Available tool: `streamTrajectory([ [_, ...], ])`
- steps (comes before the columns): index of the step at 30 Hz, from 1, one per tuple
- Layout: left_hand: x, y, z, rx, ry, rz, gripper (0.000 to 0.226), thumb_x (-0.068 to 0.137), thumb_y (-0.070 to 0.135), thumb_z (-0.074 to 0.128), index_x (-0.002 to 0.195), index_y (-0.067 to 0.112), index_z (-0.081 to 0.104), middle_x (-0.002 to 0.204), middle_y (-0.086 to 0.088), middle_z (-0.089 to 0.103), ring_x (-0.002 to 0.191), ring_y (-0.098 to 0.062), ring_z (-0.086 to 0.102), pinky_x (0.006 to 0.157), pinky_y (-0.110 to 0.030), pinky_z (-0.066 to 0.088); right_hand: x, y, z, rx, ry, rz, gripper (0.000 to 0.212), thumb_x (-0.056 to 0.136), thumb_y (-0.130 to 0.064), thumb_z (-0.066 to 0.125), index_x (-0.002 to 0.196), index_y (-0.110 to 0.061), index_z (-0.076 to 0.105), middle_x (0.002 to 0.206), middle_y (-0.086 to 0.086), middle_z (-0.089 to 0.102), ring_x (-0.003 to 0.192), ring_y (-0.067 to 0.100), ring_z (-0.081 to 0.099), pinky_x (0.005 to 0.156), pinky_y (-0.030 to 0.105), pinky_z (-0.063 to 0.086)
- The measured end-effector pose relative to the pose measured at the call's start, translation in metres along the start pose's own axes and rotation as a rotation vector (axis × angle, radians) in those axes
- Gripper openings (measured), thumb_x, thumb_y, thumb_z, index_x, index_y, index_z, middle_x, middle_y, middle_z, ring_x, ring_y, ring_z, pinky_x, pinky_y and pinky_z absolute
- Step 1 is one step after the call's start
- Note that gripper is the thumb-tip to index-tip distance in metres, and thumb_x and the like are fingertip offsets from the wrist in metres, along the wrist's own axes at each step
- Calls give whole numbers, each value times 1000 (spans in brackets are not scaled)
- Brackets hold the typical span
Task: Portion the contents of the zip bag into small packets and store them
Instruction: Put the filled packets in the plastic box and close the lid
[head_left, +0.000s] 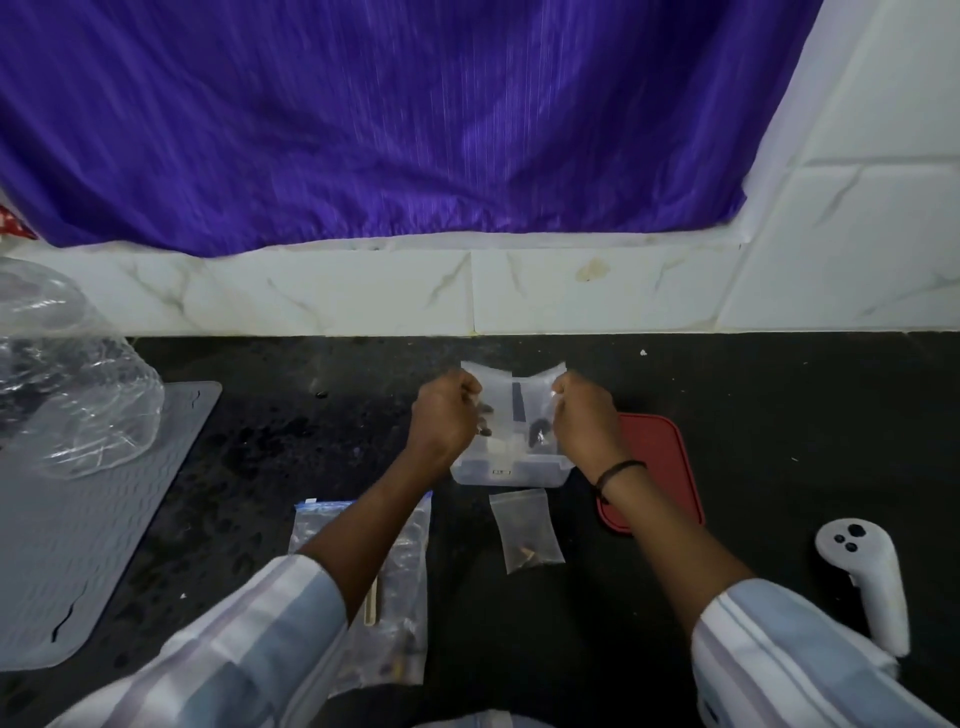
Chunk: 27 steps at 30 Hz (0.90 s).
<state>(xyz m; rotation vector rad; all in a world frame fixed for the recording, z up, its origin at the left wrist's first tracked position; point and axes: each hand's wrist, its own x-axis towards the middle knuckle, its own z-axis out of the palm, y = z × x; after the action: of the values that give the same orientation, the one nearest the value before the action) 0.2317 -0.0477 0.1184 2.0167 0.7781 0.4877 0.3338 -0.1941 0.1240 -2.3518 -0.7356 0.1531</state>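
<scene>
Bare counter (322, 441) left of tub (506, 475)

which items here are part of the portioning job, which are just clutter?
Job: small packet held by left hand and right hand; clear container; red lid; filled packet; zip bag.
Clutter: white controller; grey mat; crumpled plastic.

Purple cloth (374, 114) over white tiles (852, 249); grey mat (78, 519), white controller (865, 577) on black counter (727, 395)

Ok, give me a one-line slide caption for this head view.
Both hands, left and right, pinch a small clear packet over the open plastic container, red lid beside it.
</scene>
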Motion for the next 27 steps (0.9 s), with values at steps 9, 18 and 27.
streamTrajectory([
  [9,34,-6,32,633,-247,-91,50,77,13,84,121,4,63,116,-13,68,105,-26,68,93,-37,57,41,-9,33,-337,-417,169,31,100,-19,51,125,-3,59,130,12,61,121,26,57,98,29,43],
  [18,36,-10,51,1096,-391,103,22,98,17,56,114,8,69,112,-7,70,105,-21,67,86,-29,52,43,-12,44,-638,-467,-38,27,99,-16,46,117,-4,62,105,16,59,86,23,41,89,38,47],
  [27,44,-17,61,1235,-534,216,16,95,26,57,105,16,66,105,-2,69,101,-21,64,86,-32,48,38,-9,47,-557,-467,16,24,99,-12,44,110,-6,64,110,10,65,108,28,61,91,36,47],
])
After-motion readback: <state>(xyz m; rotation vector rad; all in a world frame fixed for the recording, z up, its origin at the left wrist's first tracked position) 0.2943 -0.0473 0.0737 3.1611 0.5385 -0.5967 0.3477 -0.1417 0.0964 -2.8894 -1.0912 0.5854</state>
